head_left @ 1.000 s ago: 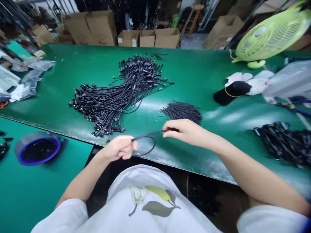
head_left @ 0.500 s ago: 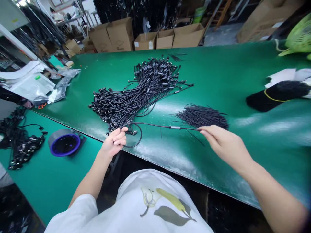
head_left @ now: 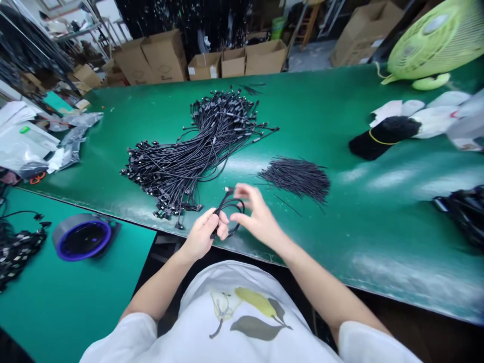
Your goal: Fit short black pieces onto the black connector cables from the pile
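Note:
A black cable (head_left: pixel 227 203) is gathered into small loops in front of my body. My left hand (head_left: pixel 206 232) is closed around the loops, thumb on top. One end of the cable, a plug with a metal tip (head_left: pixel 229 190), sticks up above them. At the right side of the coil is my right hand (head_left: pixel 257 212), its thumb and blurred fingers apart around the loops. Beyond my hands lies a big pile of black cables (head_left: pixel 204 151) with plugs at both ends. To its right is a heap of thin black ties (head_left: pixel 297 176).
A roll of tape (head_left: pixel 85 237) with a purple core sits on the lower left table. Plastic bags (head_left: pixel 71 141) lie at the left. A banded black bundle (head_left: pixel 381 137) and a green fan (head_left: pixel 431 40) stand right. Cardboard boxes (head_left: pixel 166 55) line the far edge.
The cable stretched between my hands is now coiled into loops. My right hand has come left to my left hand. The view has turned to the right.

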### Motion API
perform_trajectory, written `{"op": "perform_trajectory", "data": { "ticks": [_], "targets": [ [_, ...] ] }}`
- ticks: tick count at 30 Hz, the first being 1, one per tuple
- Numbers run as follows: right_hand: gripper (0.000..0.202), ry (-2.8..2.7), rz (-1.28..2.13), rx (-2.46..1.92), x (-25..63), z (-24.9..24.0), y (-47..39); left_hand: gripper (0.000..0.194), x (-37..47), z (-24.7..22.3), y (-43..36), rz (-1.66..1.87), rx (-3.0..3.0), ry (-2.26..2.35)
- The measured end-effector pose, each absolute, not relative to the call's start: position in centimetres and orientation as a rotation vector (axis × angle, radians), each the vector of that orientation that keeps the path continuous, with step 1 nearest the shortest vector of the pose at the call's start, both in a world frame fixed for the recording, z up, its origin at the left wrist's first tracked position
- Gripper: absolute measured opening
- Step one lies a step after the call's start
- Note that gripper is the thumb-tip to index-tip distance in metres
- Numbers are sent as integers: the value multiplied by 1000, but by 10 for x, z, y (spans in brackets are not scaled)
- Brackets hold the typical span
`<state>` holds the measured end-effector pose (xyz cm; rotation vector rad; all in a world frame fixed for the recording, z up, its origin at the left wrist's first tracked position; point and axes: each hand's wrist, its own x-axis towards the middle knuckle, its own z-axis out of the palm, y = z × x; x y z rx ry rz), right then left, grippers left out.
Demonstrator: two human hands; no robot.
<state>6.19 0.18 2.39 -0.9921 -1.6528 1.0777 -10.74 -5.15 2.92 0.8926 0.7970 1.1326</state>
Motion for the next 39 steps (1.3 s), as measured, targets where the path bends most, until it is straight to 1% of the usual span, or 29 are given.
{"op": "perform_trajectory", "data": {
  "ticks": [3,5,7,10,12,14,17,20,23,28,30,34,39],
  "targets": [
    [23,-1239,1452,-1037,48,8,-7,41,-96,26,-51,1101,816,861],
    [21,-969,1571,-1008,44,9,-10,44,-88,18,-54,1063,763,911],
    [20,-819,1648,-928,44,14,-14,45,-82,9,-59,1096,715,953],
    [27,-872,1693,-834,44,20,-24,46,-82,-2,-65,1100,842,1013],
    [31,-1057,1661,-839,42,19,-33,45,-84,-4,-67,962,1026,1050],
    [31,-1198,1582,-890,41,17,-41,44,-88,-4,-69,800,1169,1063],
    [32,-1198,1534,-935,38,17,-47,45,-91,-4,-71,652,1223,1015],
    [33,-1070,1704,-876,36,20,-45,49,-93,-8,-73,568,1128,912],
    [34,-876,1801,-789,35,21,-40,50,-90,-13,-75,580,936,838],
    [50,-680,1944,-739,38,18,-29,51,-80,-7,-77,511,706,822],
    [54,-681,1947,-746,41,17,-27,50,-76,-2,-77,499,672,827],
    [55,-733,1924,-773,44,15,-24,45,-74,2,-75,495,638,790],
    [58,-747,2032,-661,48,15,-20,41,-79,0,-70,427,454,682]
  ]
}}
